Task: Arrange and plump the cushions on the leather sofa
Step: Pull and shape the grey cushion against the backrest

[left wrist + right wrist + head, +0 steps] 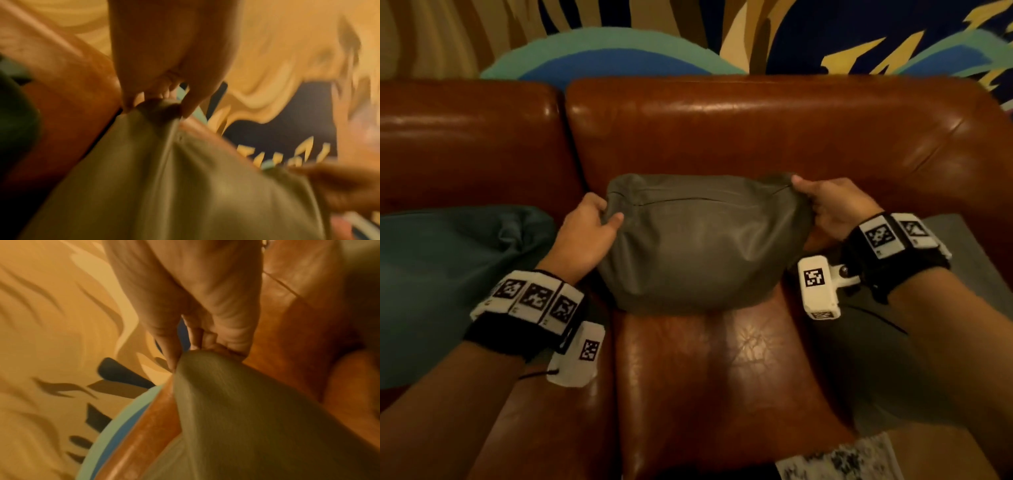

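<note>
The grey-green cushion [698, 246] stands on the seat of the brown leather sofa [774, 130], leaning against the backrest, its upper edge pulled taut between two hands. The left hand [589, 233] pinches the cushion's upper left corner between thumb and curled fingers; the right hand [832, 209] grips the upper right corner the same way. A teal cushion [448, 274] lies on the seat just to the left, and another grey cushion [852, 359] sits to the right beneath the right forearm. A painted mural [619, 48] covers the wall behind.

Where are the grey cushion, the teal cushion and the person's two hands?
grey cushion [698, 250], head view, front face.
teal cushion [448, 274], head view, top face.
left hand [589, 236], head view, back.
right hand [832, 209], head view, back.
</note>
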Action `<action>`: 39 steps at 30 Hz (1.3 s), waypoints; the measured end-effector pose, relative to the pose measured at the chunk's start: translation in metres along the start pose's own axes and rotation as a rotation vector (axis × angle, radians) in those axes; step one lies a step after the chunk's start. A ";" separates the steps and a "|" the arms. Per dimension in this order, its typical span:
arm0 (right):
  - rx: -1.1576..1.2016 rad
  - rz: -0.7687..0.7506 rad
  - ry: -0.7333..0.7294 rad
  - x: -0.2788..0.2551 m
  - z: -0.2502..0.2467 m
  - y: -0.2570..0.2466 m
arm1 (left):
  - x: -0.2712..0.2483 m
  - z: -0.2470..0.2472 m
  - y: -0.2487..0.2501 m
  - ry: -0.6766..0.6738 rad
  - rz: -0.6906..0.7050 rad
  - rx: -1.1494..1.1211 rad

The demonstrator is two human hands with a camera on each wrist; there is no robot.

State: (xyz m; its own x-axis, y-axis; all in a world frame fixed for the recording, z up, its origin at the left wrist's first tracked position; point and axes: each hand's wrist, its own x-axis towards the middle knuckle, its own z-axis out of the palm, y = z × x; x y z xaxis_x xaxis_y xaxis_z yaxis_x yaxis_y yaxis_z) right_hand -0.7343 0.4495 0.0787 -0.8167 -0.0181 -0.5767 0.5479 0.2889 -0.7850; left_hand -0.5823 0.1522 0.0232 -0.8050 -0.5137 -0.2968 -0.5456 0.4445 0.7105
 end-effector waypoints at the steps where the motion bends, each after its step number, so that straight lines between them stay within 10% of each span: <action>1: -0.039 -0.041 0.016 -0.004 -0.002 -0.003 | -0.003 -0.007 -0.003 0.021 0.025 -0.036; 7: -0.042 -0.119 0.185 0.004 -0.034 0.009 | -0.023 -0.014 -0.005 0.274 0.173 -0.114; 12: -0.095 -0.024 0.286 0.033 -0.011 0.029 | -0.002 0.019 -0.015 0.191 0.112 0.172; 16: -0.054 0.024 0.179 0.035 -0.004 0.027 | 0.007 0.005 -0.016 -0.029 -0.079 -0.175; 22: -0.058 -0.249 0.320 0.028 -0.026 0.027 | 0.003 -0.011 0.002 0.152 0.070 0.083; 26: -0.667 -0.301 0.536 0.022 -0.018 0.032 | 0.000 0.007 -0.001 0.063 0.031 0.128; 28: -0.908 -0.680 0.591 0.012 0.019 0.032 | -0.002 0.015 0.013 0.076 0.157 0.180; 30: -0.923 -1.032 0.368 -0.004 0.075 0.039 | -0.005 0.017 0.022 0.066 0.240 0.198; 34: -1.048 -0.809 -0.265 -0.024 0.155 0.062 | -0.011 0.011 0.014 0.072 0.226 0.282; 39: -1.466 -0.746 -0.043 0.021 0.081 0.072 | -0.010 -0.008 -0.010 0.013 0.176 0.285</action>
State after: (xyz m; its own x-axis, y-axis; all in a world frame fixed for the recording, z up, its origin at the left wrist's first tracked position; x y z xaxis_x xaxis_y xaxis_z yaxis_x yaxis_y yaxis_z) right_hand -0.6976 0.3927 -0.0087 -0.7866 -0.5777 -0.2180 -0.5882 0.8084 -0.0199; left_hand -0.5670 0.1466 0.0237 -0.8907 -0.4191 -0.1759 -0.4430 0.7138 0.5425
